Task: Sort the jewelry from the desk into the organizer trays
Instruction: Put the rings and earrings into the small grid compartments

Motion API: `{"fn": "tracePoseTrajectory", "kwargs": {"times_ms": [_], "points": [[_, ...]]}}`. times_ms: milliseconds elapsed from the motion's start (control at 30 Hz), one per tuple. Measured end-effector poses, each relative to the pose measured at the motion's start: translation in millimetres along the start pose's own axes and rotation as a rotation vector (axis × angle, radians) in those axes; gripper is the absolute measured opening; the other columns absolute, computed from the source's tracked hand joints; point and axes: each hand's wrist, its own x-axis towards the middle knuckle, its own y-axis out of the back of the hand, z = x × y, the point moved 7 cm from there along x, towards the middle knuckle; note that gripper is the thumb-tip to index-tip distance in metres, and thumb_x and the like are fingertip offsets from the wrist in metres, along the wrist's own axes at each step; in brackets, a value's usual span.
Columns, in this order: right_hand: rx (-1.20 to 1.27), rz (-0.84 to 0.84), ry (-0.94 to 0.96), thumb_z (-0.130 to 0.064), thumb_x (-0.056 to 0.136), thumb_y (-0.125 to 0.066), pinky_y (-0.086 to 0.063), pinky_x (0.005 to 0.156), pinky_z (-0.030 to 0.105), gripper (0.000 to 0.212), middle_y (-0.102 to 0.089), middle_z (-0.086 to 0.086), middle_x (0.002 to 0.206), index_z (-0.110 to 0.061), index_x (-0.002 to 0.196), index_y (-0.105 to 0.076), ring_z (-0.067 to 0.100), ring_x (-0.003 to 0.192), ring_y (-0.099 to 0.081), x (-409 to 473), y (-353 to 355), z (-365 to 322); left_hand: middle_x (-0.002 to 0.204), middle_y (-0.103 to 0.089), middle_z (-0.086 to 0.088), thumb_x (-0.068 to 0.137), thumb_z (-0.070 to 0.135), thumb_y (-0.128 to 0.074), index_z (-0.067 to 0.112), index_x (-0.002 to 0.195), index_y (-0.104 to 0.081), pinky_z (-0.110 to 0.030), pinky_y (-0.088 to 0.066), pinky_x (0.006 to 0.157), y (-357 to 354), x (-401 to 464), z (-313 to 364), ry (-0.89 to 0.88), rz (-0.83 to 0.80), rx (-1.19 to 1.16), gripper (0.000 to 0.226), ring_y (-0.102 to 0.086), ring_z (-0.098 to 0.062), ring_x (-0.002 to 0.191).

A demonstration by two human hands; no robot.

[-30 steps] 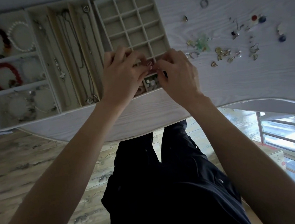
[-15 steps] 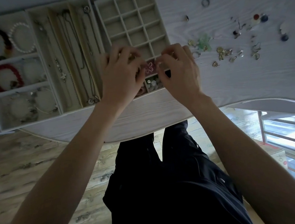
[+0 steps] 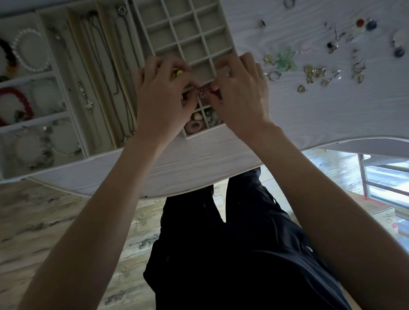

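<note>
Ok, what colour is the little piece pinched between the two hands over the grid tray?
Pink, seen in the head view.

Desk (image 3: 319, 125) — pale wood-grain, matt. Grid tray (image 3: 224, 29) — beige, velvety lining. Loose earrings (image 3: 315, 72) gold-toned, shiny metal. Floor (image 3: 31, 219) worn wood planks.

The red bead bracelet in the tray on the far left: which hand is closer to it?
Left. The left hand is over the grid tray, across the necklace tray from the red bead bracelet. The right hand is beyond it, farther right.
</note>
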Motion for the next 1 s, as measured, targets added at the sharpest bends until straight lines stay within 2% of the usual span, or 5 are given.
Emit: {"fn": "tracePoseTrajectory", "kwargs": {"times_ms": [167, 400, 567, 800, 1000], "points": [[-0.046, 0.122, 0.109, -0.012, 0.072, -0.071, -0.040, 0.072, 0.032, 0.004, -0.067, 0.003, 0.095, -0.008, 0.073, -0.070, 0.027, 0.085, -0.059, -2.3, 5.9, -1.8, 0.105, -0.064, 0.004, 0.081, 0.035, -0.059, 0.022, 0.088, -0.072, -0.032, -0.025, 0.084, 0.1, 2.1, 1.6, -0.025, -0.024, -0.017, 0.020, -0.044, -0.022, 0.104], [-0.051, -0.031, 0.089, -0.033, 0.076, -0.061, -0.040, 0.078, 0.038, 0.023, -0.063, 0.003, 0.113, -0.014, 0.076, -0.074, 0.032, 0.098, -0.055, 3.6, 2.7, -0.6, 0.107, -0.064, 0.006, 0.079, 0.029, -0.061, 0.025, 0.089, -0.073, -0.031, -0.023, 0.085, -0.3, 3.3, -2.2, -0.014, -0.048, 0.017, 0.016, -0.051, -0.026, 0.105], [-0.194, -0.086, -0.010, -0.025, 0.066, -0.077, -0.038, 0.075, 0.036, 0.016, -0.063, 0.001, 0.106, -0.012, 0.074, -0.073, 0.031, 0.094, -0.055, 11.8, -5.8, 0.7, 0.105, -0.064, 0.007, 0.081, 0.030, -0.061, 0.027, 0.088, -0.073, -0.030, -0.024, 0.084, 0.6, 4.1, -1.5, -0.016, -0.037, 0.009, 0.015, -0.049, -0.024, 0.104], [0.076, 0.031, 0.015, -0.014, 0.079, -0.063, -0.045, 0.074, 0.036, 0.008, -0.064, 0.010, 0.108, -0.010, 0.081, -0.069, 0.032, 0.095, -0.055, 0.4, 12.3, 15.4, 0.115, -0.063, 0.001, 0.083, 0.025, -0.053, 0.024, 0.090, -0.075, -0.037, -0.025, 0.086, -5.9, 1.4, 12.1, -0.135, -0.127, 0.075, 0.024, -0.037, -0.021, 0.108], [0.195, 0.055, -0.060, -0.007, 0.079, -0.046, -0.039, 0.068, 0.028, 0.024, -0.062, 0.011, 0.111, -0.009, 0.084, -0.069, 0.034, 0.097, -0.053, -17.2, 15.4, 36.8, 0.124, -0.058, 0.003, 0.088, 0.023, -0.046, 0.026, 0.095, -0.075, -0.041, -0.027, 0.086, -12.5, -5.1, 18.1, -0.175, -0.211, 0.093, 0.030, -0.040, -0.025, 0.112]]}}
